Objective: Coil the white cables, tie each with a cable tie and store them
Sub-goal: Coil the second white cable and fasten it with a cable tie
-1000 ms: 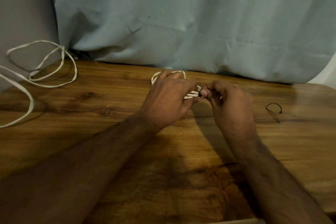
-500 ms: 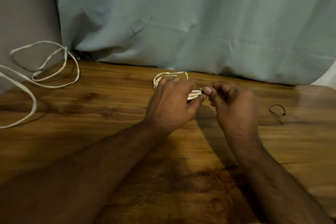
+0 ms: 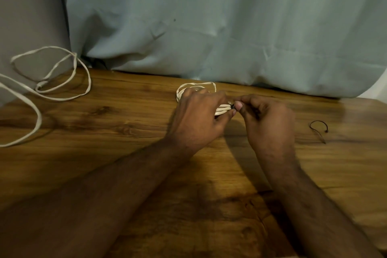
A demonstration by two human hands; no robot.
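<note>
Two hands are meeting at the middle of the frame: the left hand [image 3: 196,119] is curling its fingers round a coiled white cable [image 3: 222,109] on the wooden table [image 3: 129,153], while the right hand [image 3: 270,123] is pinching something small and dark, apparently the cable tie [image 3: 231,106], against the bundled strands. Tying seems to be the step in hand; next the tie probably needs cinching tight. A second white cable [image 3: 52,90] is lying loose at the left, cut off by the frame edge, and a spare black tie [image 3: 318,130] is waiting at the right. Whether the tie is threaded yet I cannot tell; the fingers are hiding it.
</note>
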